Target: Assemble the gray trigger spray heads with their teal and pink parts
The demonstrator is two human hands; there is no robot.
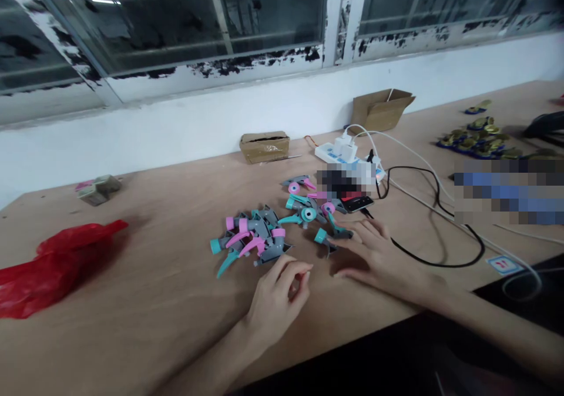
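Just right of a heap of grey, pink and teal plastic trigger sprayer heads, the landmark on this light-brown wooden desk, lies a single grey plastic sprayer head with a round teal collar. The bare right hand reaches to it from the side away from the heap, fingers spread wide, thumb low and apart; from where I stand, fingertip contact cannot be told. The bare left hand, at the heap's near edge, has its fingers curled into a narrow ring; whether anything small sits between their tips cannot be told either. A looser group of similar heads lies behind and right of the heap. Judged good practice: close thumb and forefinger from opposite sides on the grey body or collar, likely a steadier hold than the thin curved lever. A straight lift should avoid snagging. The slim black cable, farther right of the heap, is best kept off the wrist.
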